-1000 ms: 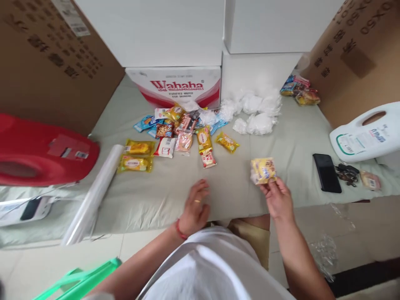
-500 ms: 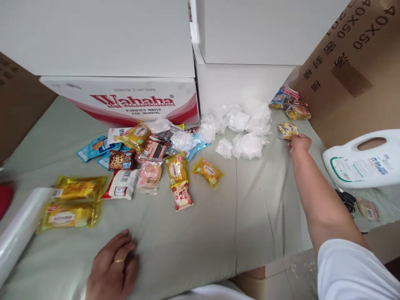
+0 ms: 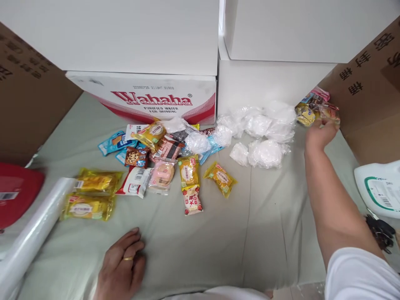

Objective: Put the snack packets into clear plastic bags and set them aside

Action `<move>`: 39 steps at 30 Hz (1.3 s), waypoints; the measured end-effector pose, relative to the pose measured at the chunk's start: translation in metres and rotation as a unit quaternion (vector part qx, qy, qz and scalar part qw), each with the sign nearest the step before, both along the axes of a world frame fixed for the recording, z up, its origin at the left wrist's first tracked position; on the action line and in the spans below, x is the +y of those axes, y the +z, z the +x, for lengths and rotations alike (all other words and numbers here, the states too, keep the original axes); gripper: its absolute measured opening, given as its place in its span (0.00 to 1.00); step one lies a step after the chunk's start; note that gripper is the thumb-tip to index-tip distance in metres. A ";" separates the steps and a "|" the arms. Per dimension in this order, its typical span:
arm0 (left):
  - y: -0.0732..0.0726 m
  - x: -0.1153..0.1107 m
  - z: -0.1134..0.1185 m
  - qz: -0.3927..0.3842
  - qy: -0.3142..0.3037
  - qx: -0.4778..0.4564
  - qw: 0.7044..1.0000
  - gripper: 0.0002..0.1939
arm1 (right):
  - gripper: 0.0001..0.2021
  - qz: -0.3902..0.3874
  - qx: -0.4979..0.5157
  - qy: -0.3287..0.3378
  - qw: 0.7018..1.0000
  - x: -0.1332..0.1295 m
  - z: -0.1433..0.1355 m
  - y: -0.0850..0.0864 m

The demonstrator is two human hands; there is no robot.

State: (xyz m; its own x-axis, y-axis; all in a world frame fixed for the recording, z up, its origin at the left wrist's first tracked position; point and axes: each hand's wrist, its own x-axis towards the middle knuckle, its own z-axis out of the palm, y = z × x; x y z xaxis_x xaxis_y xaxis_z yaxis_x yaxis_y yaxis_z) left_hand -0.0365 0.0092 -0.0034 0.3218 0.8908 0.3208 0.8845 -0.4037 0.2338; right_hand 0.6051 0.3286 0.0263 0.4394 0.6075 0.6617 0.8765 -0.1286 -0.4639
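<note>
Reaching far across the desk [image 3: 250, 233], the right hand [image 3: 320, 132] sets a wrapped snack [image 3: 305, 114] on the corner pile [image 3: 321, 106], fingers apparently closed on it, release likely next; the left hand [image 3: 120, 268] rests flat, open.

**Snacks between boxes and hands**

The table [image 3: 218, 233] carries a snack pile [image 3: 162, 154] left of centre, just before the Wahaha box [image 3: 146, 98]. White bags [image 3: 262, 133] lie right of the pile, before a white box [image 3: 265, 83]. Further right, at the far corner beside a carton [image 3: 368, 83], the right hand [image 3: 320, 131] touches a small snack heap [image 3: 315, 110]. The left hand [image 3: 121, 266] rests flat on the table's near edge. A film roll [image 3: 31, 233] lies at the left edge, a jug [image 3: 379, 187] and keys [image 3: 379, 231] at the right.
</note>
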 end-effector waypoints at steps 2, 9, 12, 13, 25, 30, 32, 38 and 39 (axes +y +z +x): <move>0.001 0.002 0.001 0.010 -0.007 -0.005 1.000 0.09 | 0.14 0.005 0.009 -0.005 1.000 -0.036 -0.039 0.013; 0.002 0.002 0.008 0.024 -0.011 -0.026 0.999 0.08 | 0.09 -0.385 -0.131 0.231 0.884 -0.098 -0.213 0.031; 0.000 0.001 0.009 0.017 -0.002 -0.060 0.998 0.08 | 0.10 -0.444 -0.168 0.176 0.862 -0.108 -0.236 0.034; 0.000 0.000 0.009 0.013 0.001 -0.075 0.997 0.08 | 0.11 -0.424 -0.158 0.168 0.876 -0.115 -0.238 0.036; 0.032 0.031 0.086 -0.394 -0.004 -0.584 0.710 0.22 | 0.10 -0.105 0.051 0.394 0.912 -0.314 -0.315 0.027; 0.023 0.055 0.117 -0.507 -0.135 -0.587 0.616 0.28 | 0.12 -0.109 0.033 0.398 0.910 -0.337 -0.344 0.004; 0.016 0.056 0.113 -0.500 -0.128 -0.619 0.592 0.27 | 0.10 -0.099 0.060 0.371 0.921 -0.342 -0.347 -0.001; 0.013 0.058 0.095 -0.476 -0.101 -0.698 0.526 0.28 | 0.04 -0.032 0.232 0.272 0.933 -0.358 -0.351 -0.011; 0.013 0.059 0.095 -0.473 -0.108 -0.698 0.527 0.27 | 0.04 -0.035 0.251 0.268 0.929 -0.361 -0.349 -0.012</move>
State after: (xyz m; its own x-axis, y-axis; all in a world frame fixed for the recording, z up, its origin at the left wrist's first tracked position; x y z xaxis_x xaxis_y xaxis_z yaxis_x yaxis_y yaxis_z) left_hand 0.0588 0.0684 0.0098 0.4871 0.8556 -0.1751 -0.4590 0.4213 0.7822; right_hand 0.2556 -0.0321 0.0145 0.3045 0.8624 0.4044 0.4983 0.2176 -0.8393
